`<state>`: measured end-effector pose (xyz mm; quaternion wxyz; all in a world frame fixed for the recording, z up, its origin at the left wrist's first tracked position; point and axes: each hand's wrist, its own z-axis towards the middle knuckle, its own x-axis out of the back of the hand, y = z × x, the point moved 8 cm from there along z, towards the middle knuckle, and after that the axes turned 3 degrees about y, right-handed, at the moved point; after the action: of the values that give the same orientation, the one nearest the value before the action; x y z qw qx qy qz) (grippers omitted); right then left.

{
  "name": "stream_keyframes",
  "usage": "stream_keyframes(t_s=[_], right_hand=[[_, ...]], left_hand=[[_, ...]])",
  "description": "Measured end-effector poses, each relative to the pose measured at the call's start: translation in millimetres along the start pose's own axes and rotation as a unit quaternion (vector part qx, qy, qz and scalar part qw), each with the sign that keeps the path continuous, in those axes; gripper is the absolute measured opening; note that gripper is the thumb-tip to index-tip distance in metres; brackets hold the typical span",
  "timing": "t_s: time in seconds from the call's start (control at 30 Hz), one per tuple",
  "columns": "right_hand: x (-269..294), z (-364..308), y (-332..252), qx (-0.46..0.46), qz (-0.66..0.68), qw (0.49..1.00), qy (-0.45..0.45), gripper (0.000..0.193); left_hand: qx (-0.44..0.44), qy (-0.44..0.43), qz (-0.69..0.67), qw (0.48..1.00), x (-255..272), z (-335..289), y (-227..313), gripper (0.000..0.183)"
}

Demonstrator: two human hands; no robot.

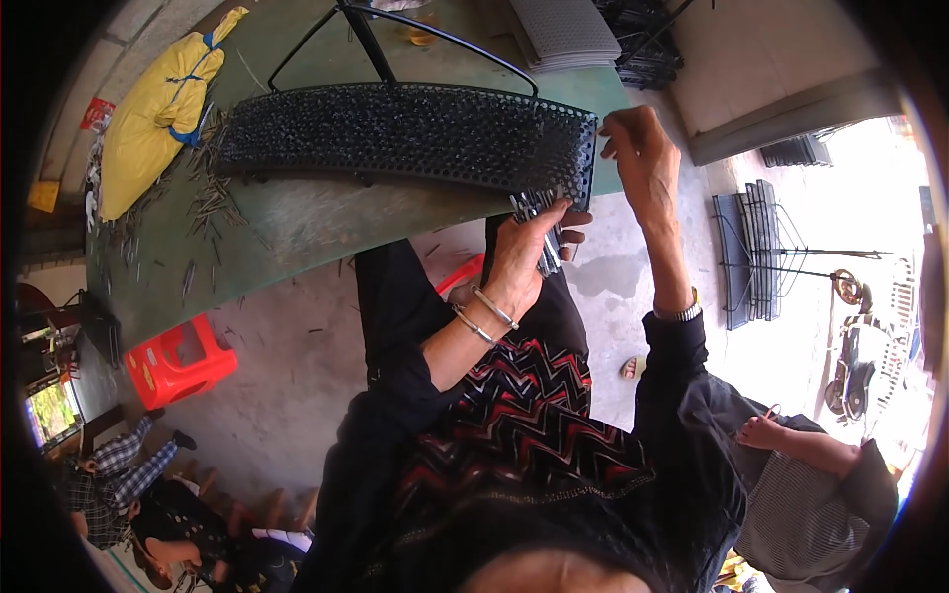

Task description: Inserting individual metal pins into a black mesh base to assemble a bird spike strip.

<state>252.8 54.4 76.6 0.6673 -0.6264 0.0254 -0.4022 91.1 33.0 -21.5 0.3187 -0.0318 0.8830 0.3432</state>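
A long, curved black perforated metal panel (376, 128) lies along the table's front edge, with a black tube frame (371, 44) rising from its far side. My left hand (524, 247) is closed around a bundle of thin, shiny metal strips (547, 232), just below the panel's near right corner. At the panel's right end is my right hand (643, 148), its fingers curled in a pinch close against the edge. Whatever those fingertips hold, if anything, is too small to make out.
Loose thin strips (213, 203) lie scattered on the green table (297, 237). A yellow sack (158, 119) is at the left, grey perforated sheets (568, 35) at the far right. A red stool (183, 361) stands on the floor. Black racks (756, 252) and other people are nearby.
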Motion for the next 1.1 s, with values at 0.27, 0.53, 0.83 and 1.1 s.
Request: stream_keyframes(t_s=[0.27, 0.53, 0.83, 1.1], right_hand=[[-10.4, 18.2, 11.2, 0.145, -0.107, 0.978, 0.107, 0.009], [-21.6, 9.8, 11.7, 0.125, -0.208, 0.968, 0.069, 0.018], [-30.0, -40.5, 9.1, -0.088, 0.044, 0.947, -0.305, 0.019], [-17.7, -36.0, 9.6, -0.069, 0.041, 0.951, -0.298, 0.014]], left_hand=[[0.003, -0.028, -0.036, 0.999, -5.1, -0.6, 1.7, 0.019], [0.003, -0.012, -0.033, 0.999, -2.0, 0.1, 0.7, 0.020], [-0.013, -0.013, -0.005, 1.000, -3.5, -4.0, 5.4, 0.020], [-0.005, -0.009, -0.024, 1.000, -4.8, -4.5, 0.2, 0.021]])
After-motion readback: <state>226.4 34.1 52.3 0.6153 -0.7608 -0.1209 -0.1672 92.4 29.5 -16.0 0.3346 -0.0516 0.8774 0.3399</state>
